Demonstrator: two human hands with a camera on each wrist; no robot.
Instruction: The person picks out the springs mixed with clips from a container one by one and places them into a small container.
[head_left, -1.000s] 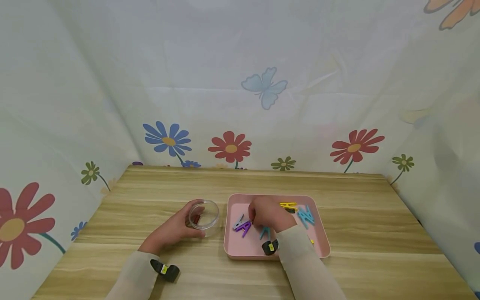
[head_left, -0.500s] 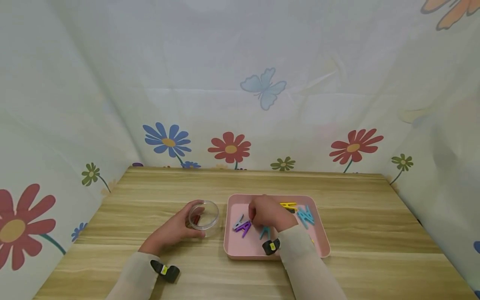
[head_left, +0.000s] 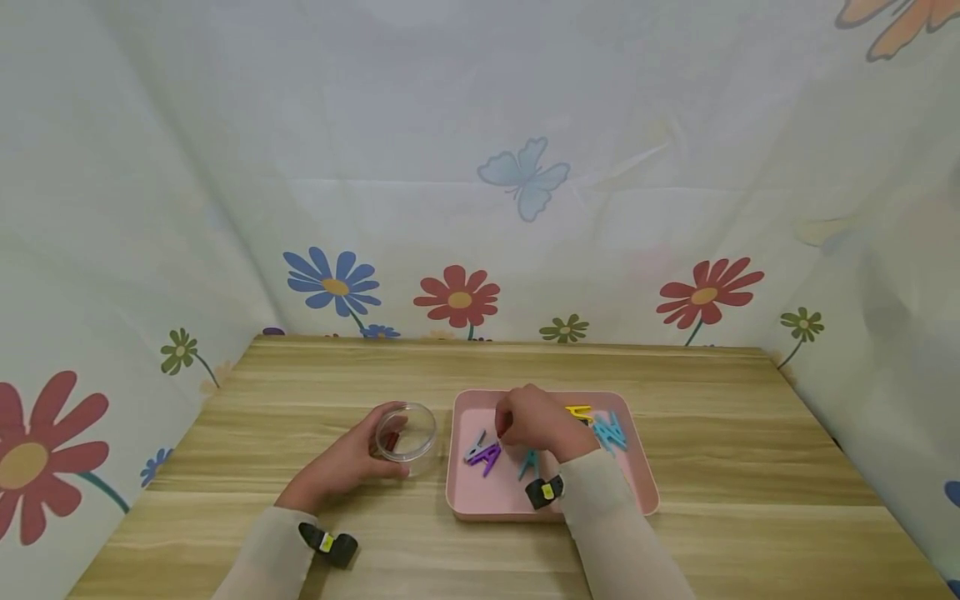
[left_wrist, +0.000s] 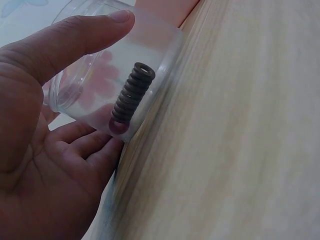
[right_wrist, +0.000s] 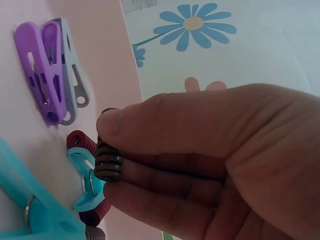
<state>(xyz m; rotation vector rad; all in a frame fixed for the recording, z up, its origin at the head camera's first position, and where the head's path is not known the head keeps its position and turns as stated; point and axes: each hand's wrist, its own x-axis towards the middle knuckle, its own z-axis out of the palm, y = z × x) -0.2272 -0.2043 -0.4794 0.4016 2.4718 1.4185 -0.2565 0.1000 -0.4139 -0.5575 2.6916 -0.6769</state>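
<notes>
My left hand (head_left: pixel 352 460) grips a clear round jar (head_left: pixel 406 450) from its left side on the table. Inside the jar, the left wrist view shows a dark coil spring (left_wrist: pixel 133 94) and a dark red piece (left_wrist: pixel 119 126). Over the pink tray (head_left: pixel 495 515), my right hand (head_left: pixel 542 423) pinches a dark spring (right_wrist: pixel 108 161) between thumb and fingers. Beside it in the tray lie a purple clip (right_wrist: pixel 42 75), a grey clip (right_wrist: pixel 74 80), teal clips (right_wrist: pixel 40 200) and dark red springs (right_wrist: pixel 80 141).
Blue clips (head_left: pixel 611 432) and a yellow clip (head_left: pixel 579 412) lie at the tray's right side. The wooden table (head_left: pixel 735 433) ends at a flower-printed curtain (head_left: pixel 375 167). The tray stands just right of the jar.
My right hand has risen slightly inside the tray area. The left hand and the jar stay in place; the head view has shifted a little.
</notes>
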